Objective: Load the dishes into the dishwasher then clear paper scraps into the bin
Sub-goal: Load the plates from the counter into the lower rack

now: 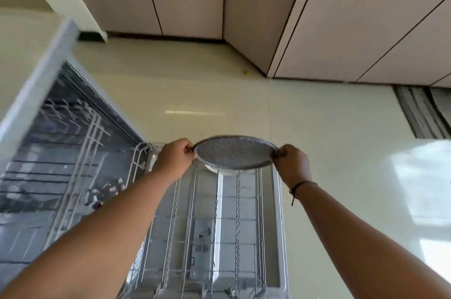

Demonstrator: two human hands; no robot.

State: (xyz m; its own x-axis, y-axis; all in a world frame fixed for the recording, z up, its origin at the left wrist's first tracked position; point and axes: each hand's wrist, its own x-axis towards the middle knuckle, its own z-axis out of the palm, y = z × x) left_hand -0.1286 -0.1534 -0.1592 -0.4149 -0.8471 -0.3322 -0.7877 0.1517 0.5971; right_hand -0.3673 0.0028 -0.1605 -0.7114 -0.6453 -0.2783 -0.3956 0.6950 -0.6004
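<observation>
Tiled floor (219, 93), both hands gripping speckled plate (235, 153)

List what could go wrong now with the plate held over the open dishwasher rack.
1. Each hand, left hand and right hand, pinches only the plate's rim, so it could slip and drop.
2. The plate is held flat above the rack; without tilting, it may jam across the wires.

Speckled grey plate (235, 154) held nearly flat above the far end of the pulled-out white wire rack (212, 225)
</observation>
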